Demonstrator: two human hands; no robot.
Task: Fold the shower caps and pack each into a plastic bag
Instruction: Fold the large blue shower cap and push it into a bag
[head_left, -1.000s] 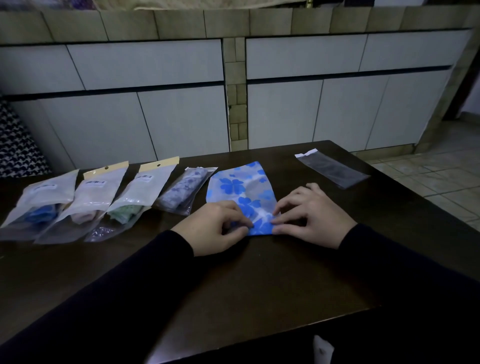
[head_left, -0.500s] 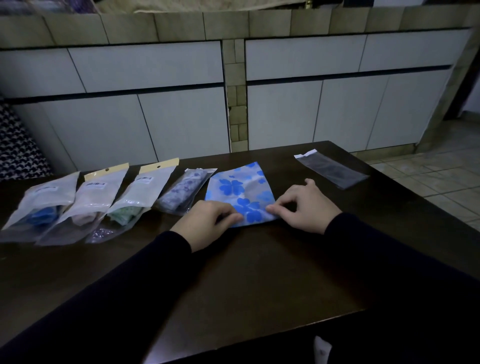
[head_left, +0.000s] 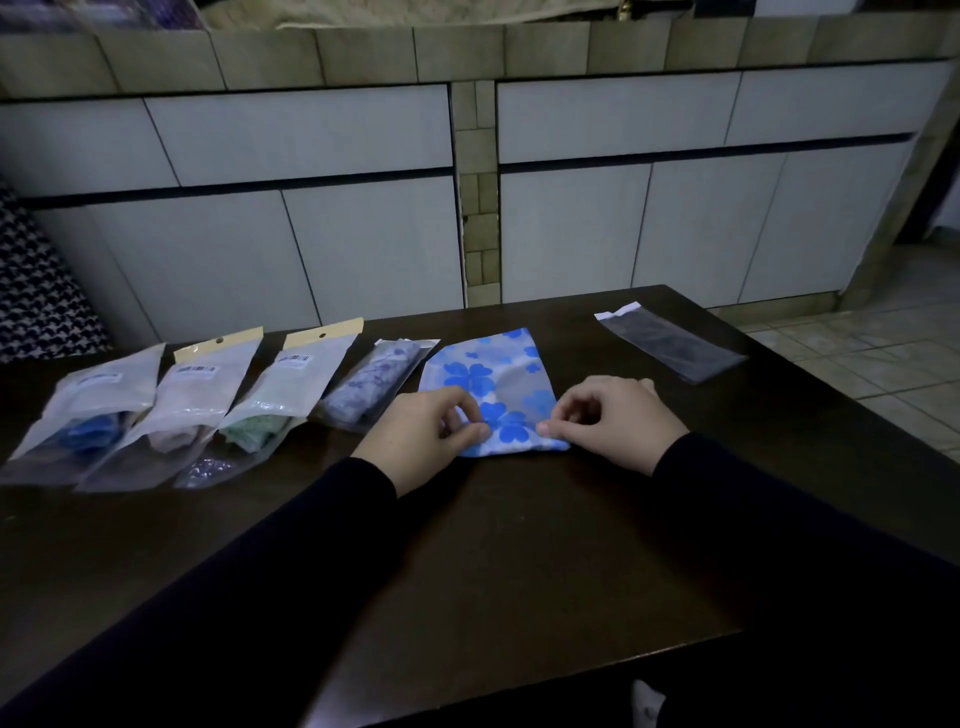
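Dark bench (head_left: 519, 545) filling lower frame. Blue-flowered cap (head_left: 491, 387) at centre, folded flat on bench. Left hand (head_left: 423, 434) at cap's lower left corner, fingers (head_left: 475, 430) curled, thumb and forefinger pinching near edge. Right hand (head_left: 618, 418) at cap's lower right corner, fingers curled, thumb tip pinching same near edge. Both hands touching cap, dark sleeves (head_left: 779, 545) running off lower frame. Empty clear bag (head_left: 670, 343) at upper right of bench, lying flat, white flap at far end, well apart from cap. Row of four packed bags left of cap: purple-print bag (head_left: 371, 382) just beside cap; green bag (head_left: 283, 397) with tan header; pinkish bag (head_left: 189, 410) with tan header; blue bag (head_left: 85, 410) at far left. Neighbouring bags in row overlapping or touching at near ends. Grey cabinets (head_left: 363, 249) across upper frame behind bench. Houndstooth fabric (head_left: 36, 291) at left edge. Tiled floor (head_left: 883, 374) at right.
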